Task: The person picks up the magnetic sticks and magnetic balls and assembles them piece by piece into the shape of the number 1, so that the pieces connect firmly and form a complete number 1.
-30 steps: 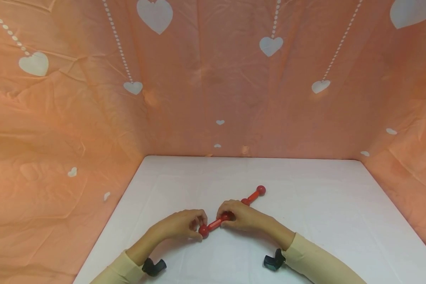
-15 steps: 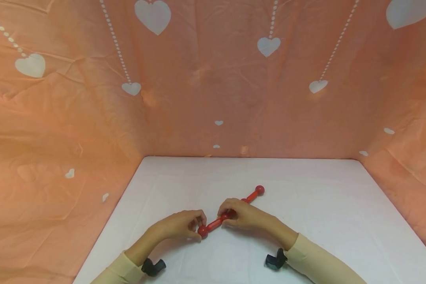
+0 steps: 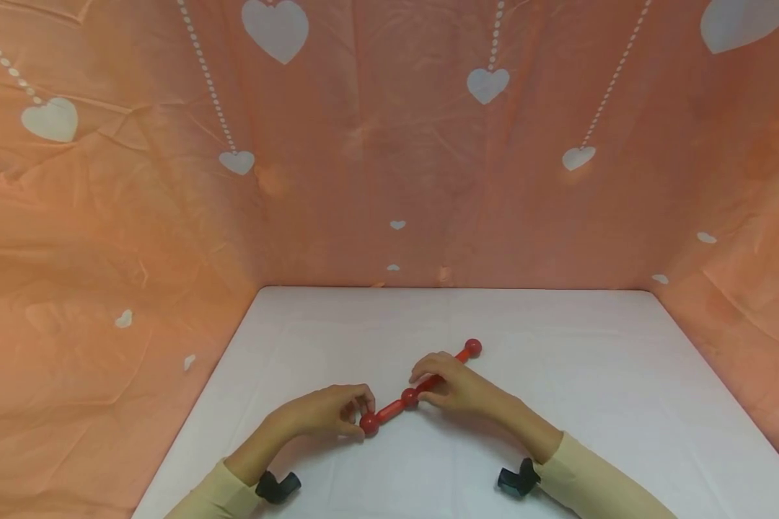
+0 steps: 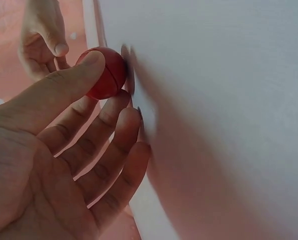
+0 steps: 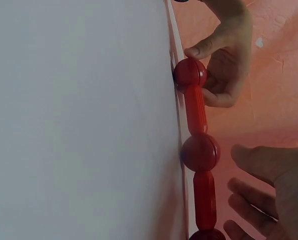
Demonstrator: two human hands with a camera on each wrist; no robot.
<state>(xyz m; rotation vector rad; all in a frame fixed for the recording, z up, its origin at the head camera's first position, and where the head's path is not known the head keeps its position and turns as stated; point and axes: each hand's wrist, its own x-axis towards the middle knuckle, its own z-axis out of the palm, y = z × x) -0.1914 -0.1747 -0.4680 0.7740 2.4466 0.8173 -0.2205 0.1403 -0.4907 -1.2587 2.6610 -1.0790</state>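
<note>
A straight red chain of balls and ridged rods (image 3: 390,412) lies slantwise on the white table. My left hand (image 3: 327,412) pinches the near-left end ball (image 4: 114,75) between thumb and fingertips. Over the chain's middle is my right hand (image 3: 459,386), its thumb and fingers spread apart. In the right wrist view, the right hand (image 5: 269,185) stands a little away from the second ball (image 5: 201,152) and the rod (image 5: 205,200) after it. The far end ball (image 3: 473,347) shows beyond the right hand, which hides part of the chain.
The white table (image 3: 558,360) reaches back to an orange cloth (image 3: 363,180) printed with pale hearts, which also hangs at both sides. A dark wrist device (image 3: 278,487) sits at the left sleeve, and another device (image 3: 519,478) at the right.
My right hand has let go of the second ball and shifted up and to the right along the chain. The left hand keeps its pinch on the end ball.
</note>
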